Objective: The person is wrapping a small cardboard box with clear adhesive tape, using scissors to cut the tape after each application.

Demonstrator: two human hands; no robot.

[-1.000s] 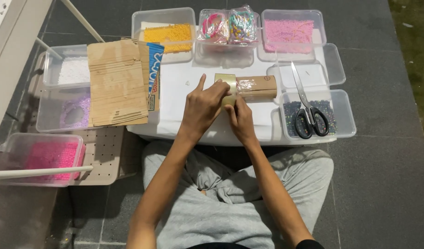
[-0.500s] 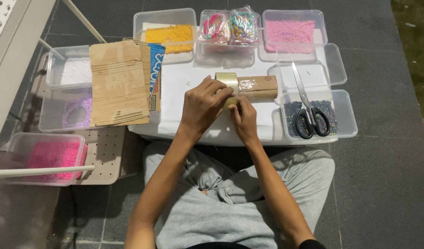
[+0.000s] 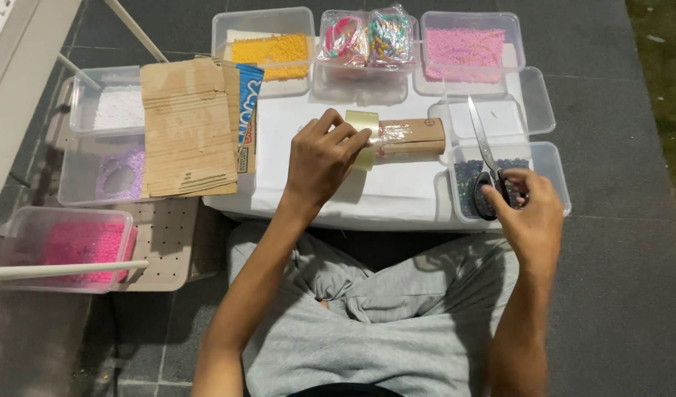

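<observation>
Left hand [image 3: 319, 158] clamped on tape roll [image 3: 364, 136] over brown parcel [image 3: 411, 137]; right hand [image 3: 529, 209] closing around scissors [image 3: 492, 173]; risk: unattended tape strip may curl and stick to itself.

Looks like a home craft setup out on a patio or yard floor: dark paving tiles [image 3: 617, 309] with a strip of grass [image 3: 662, 66] far right. The person sits cross-legged on the ground at a low white board [image 3: 397, 198], ringed by clear plastic tubs of beads [image 3: 467, 44], with cardboard sheets [image 3: 191, 125] on the left.
</observation>
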